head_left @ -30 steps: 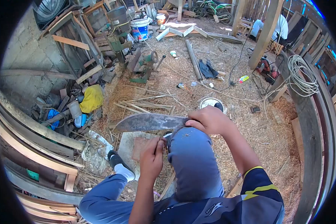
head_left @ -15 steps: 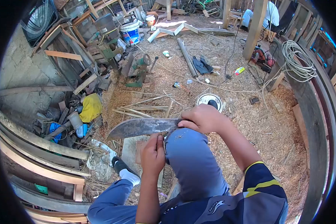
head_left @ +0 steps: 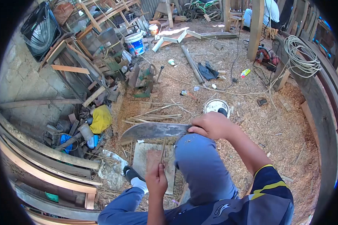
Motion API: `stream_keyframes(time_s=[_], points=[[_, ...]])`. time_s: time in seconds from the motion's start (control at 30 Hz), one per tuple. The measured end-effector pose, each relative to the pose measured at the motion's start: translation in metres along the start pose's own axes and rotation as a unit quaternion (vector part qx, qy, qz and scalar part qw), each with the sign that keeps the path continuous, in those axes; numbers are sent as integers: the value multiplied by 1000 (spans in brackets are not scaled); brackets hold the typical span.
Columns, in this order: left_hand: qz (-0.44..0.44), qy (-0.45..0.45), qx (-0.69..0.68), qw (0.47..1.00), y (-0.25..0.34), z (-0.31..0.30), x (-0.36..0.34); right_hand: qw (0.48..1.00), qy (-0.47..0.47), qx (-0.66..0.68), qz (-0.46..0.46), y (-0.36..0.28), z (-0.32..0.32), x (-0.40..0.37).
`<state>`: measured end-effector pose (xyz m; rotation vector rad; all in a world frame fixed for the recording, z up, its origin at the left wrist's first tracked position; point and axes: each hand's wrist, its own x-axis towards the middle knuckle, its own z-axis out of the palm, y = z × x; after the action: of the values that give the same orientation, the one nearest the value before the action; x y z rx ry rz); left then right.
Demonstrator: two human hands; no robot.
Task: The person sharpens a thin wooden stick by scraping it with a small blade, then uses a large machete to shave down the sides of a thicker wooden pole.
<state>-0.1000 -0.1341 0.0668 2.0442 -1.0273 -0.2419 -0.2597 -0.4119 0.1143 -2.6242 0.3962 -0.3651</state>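
Observation:
My right hand (head_left: 213, 125) is closed around the handle end of a machete (head_left: 154, 131), just above the bent knee (head_left: 194, 150). The wide, worn blade points left, lying roughly level across the view. Below it, my left hand (head_left: 156, 180) grips a thin wooden stick (head_left: 163, 150) between thumb and fingers. The stick stands nearly upright, and its top reaches the blade's lower edge in this view. Beneath the stick, a flat board (head_left: 141, 157) with a reddish-brown piece (head_left: 154, 156) on it lies on the ground.
Thin wood strips (head_left: 154, 114) are scattered on the shavings-covered ground ahead. A round white lid (head_left: 211, 105) lies beyond my right hand. At left are a yellow cloth (head_left: 101, 119) and stacked planks (head_left: 49, 146). A coiled cable (head_left: 300, 56) hangs at right; another person (head_left: 268, 15) sits far back.
My left hand has moved down from the blade, drawing the stick lower so more of it shows. The machete stays over the knee. The whole view has shifted slightly.

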Motion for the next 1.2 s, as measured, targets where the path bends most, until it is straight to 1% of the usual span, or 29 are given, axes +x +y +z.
stream_keyframes(time_s=[0.07,0.1,0.2,0.3,0.4,0.5,0.57,0.6,0.67,0.7,0.77,0.8,0.83,0.93,1.03,1.13,1.2], points=[[37,-1,25,999,-20,4,-3,1000,-4,5,4,-1,4,0],[-13,-33,-6,999,-6,2,-1,1000,-10,-1,7,-4,3,1],[11,-27,-70,997,24,10,19,1000,-8,-15,-1,-7,5,4],[36,6,-90,995,37,17,34,1000,5,-13,-6,-11,5,4],[48,-31,-53,997,34,5,32,1000,10,-12,4,-11,9,3],[36,-45,-70,996,23,5,23,999,-10,-40,20,-18,0,3],[14,-35,-64,997,21,4,13,997,-32,-69,26,-25,-8,6],[10,-28,-62,998,19,3,12,997,-33,-55,32,-23,-8,5],[2,-7,-42,999,-17,4,-14,998,-29,-26,41,-18,-3,4],[-1,3,-27,1000,-21,-1,-15,999,-20,-10,40,-12,0,5],[-16,-1,-47,999,-30,-4,-12,999,-20,25,40,-3,8,2],[-33,-3,-60,998,-25,-5,-14,999,-23,19,30,-6,10,3],[-61,-29,-81,994,-17,-5,-8,999,-25,11,20,-8,8,6],[-65,-61,-140,986,11,-1,10,1000,-20,-10,2,-14,6,10],[-15,-55,-137,989,22,6,25,999,-11,-20,-22,-18,6,16],[5,9,-109,994,31,11,30,999,-18,-33,-32,-19,8,20],[39,16,-95,995,27,12,29,998,-26,-43,-30,-23,5,22]])
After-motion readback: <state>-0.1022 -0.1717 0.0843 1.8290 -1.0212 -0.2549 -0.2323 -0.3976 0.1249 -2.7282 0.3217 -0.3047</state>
